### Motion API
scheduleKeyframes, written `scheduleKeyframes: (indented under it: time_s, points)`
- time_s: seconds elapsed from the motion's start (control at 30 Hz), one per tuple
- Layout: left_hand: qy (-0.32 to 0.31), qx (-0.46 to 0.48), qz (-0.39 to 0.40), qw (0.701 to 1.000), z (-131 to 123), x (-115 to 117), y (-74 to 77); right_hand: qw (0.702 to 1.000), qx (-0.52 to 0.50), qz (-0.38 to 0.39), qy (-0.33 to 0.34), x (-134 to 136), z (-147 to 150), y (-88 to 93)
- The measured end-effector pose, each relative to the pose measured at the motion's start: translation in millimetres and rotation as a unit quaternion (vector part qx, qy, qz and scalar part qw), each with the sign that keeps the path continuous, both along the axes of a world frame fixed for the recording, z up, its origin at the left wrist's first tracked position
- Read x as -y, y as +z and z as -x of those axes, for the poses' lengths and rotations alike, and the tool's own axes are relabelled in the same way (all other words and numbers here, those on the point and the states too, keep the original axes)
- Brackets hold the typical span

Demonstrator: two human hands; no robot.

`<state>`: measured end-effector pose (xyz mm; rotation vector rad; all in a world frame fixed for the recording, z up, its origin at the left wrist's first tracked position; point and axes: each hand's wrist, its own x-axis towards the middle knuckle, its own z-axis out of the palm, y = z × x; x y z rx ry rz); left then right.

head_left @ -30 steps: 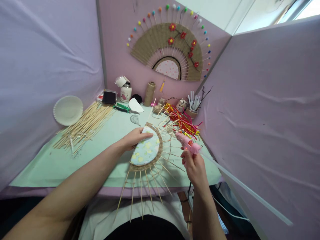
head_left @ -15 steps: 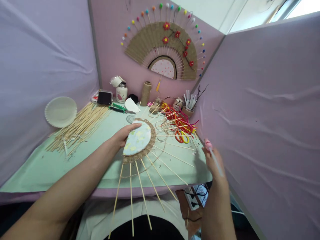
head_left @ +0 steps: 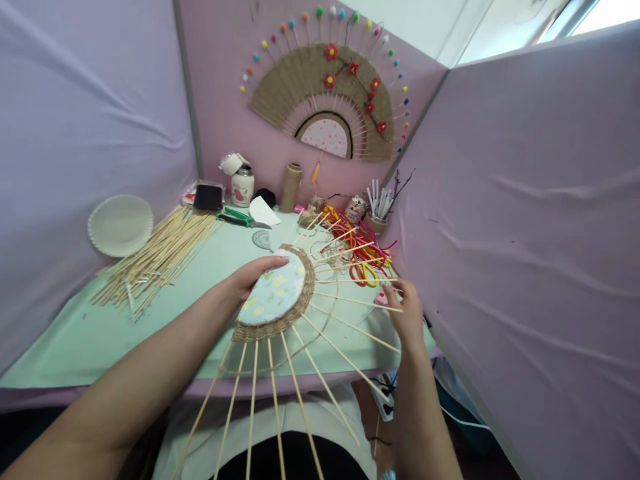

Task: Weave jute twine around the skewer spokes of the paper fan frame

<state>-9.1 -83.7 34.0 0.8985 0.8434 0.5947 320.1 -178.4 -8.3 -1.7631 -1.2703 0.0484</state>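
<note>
My left hand grips a half-round fan frame by its pale blue, yellow-green patterned cloth centre, thumb on top. A woven twine band edges the cloth. Thin bamboo sticks radiate from the band, and a loose loop of twine crosses them. At the right ends of the sticks is my right hand, its fingers closed around a stick tip. A pink tool, which looks like a small glue gun, shows beside those fingers, partly hidden behind the sticks.
Loose bamboo sticks and a pale plate lie left. Green-handled pliers, a twine spool, a jar, scissors, red and yellow cords and glue sticks stand behind. A finished fan hangs above.
My right hand has come left and forward from the side, to the stick ends. The pink tool is now lower and further left. The fan frame has turned slightly and its sticks have swung.
</note>
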Motion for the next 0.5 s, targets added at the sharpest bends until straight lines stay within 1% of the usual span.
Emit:
scheduleKeyframes:
  time_s: [0.03, 0.1, 0.17, 0.23, 0.27, 0.33, 0.4, 0.5]
  points:
    - [-0.002, 0.005, 0.017, 1.0, -1, 1, -1.0, 0.996, -0.066, -0.037, 0.047, -3, 12, 5.0]
    - [-0.007, 0.019, 0.069, 0.997, -2, 4, -1.6, 0.972, -0.177, -0.078, 0.131, -12, 37, 12.7]
    - [-0.021, 0.023, 0.084, 0.996, -3, 8, -0.2, 0.944, -0.242, -0.125, 0.189, -22, 58, 17.4]
    - [-0.032, 0.023, 0.086, 0.995, -4, 11, 2.3, 0.92, -0.273, -0.153, 0.234, -30, 72, 20.2]
    - [-0.034, 0.025, 0.085, 0.996, -4, 12, 3.5, 0.914, -0.28, -0.155, 0.248, -33, 76, 21.2]
    - [-0.037, 0.028, 0.081, 0.996, -4, 13, 4.7, 0.913, -0.289, -0.137, 0.255, -37, 81, 22.7]
    - [-0.039, 0.031, 0.08, 0.996, -4, 13, 3.7, 0.915, -0.298, -0.121, 0.244, -39, 85, 23.9]
    - [-0.046, 0.044, 0.085, 0.994, -5, 11, -0.9, 0.908, -0.328, -0.121, 0.233, -40, 92, 24.9]
